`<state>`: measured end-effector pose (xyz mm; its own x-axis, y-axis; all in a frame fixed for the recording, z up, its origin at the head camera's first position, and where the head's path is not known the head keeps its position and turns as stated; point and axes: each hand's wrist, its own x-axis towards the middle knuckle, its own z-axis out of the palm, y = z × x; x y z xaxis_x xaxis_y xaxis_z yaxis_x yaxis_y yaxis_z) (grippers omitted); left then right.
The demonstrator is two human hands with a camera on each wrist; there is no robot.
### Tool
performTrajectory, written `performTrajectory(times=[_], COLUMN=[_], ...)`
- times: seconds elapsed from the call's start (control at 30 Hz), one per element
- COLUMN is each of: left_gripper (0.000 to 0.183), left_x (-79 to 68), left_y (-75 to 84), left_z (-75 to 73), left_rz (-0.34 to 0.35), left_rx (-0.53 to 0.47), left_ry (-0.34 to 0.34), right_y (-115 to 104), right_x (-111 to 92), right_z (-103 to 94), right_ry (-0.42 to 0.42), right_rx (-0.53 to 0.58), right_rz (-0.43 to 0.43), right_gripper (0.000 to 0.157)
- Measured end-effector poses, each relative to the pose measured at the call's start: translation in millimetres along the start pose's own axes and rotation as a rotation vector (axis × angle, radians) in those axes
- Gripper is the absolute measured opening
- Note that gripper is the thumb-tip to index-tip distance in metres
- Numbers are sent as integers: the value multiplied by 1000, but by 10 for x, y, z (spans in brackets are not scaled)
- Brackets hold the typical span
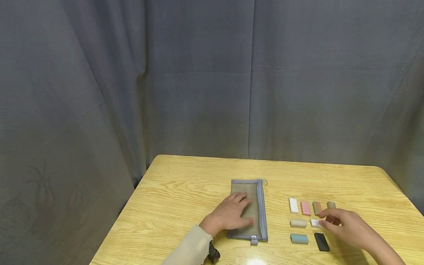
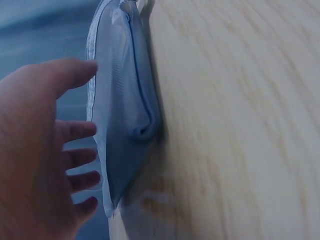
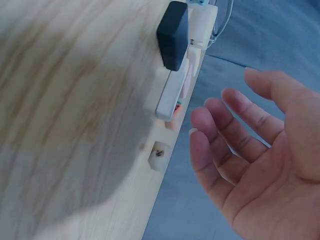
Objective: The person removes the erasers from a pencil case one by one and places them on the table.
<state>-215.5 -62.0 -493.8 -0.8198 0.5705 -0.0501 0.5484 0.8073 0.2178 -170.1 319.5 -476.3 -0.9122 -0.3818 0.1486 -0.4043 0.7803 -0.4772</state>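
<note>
A flat grey-blue mesh zip pouch lies on the table, its zipper along the right side. My left hand is spread over the pouch, fingers apart; in the left wrist view, the left hand appears beside the mesh pouch with nothing in its grasp. Over on the right, my right hand hovers by a white eraser-like block, fingers loosely bent. The right wrist view shows the right hand apart from the white block and the black block, holding nothing.
Around the right hand lie more small blocks: white, pink, green-and-orange, greyish tan, beige, blue and black. Grey curtains hang behind the wooden table.
</note>
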Motion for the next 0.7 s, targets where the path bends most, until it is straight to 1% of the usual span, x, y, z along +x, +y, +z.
performTrajectory(times=[0.13, 0.27, 0.4, 0.53, 0.7], left_gripper=[68, 66, 64, 63, 61], left_x=[-6, -39, -79, -115, -138], left_y=[-50, -87, -119, -166, -237], left_z=[15, -24, -104, -170, -197], left_rz=[-8, -17, -21, -31, -48], left_rx=[0, -9, -14, -10, -5], left_ry=[57, 88, 108, 118, 137], right_y=[-61, -115, -168, -212, -260], right_x=[65, 138, 212, 272, 329], right_z=[0, -4, -2, 6, 11], right_ry=[14, 15, 17, 37, 45], right_rx=[-4, -2, -6, -14, -8], right_rz=[24, 37, 36, 36, 45], right_gripper=[10, 11, 12, 12, 14])
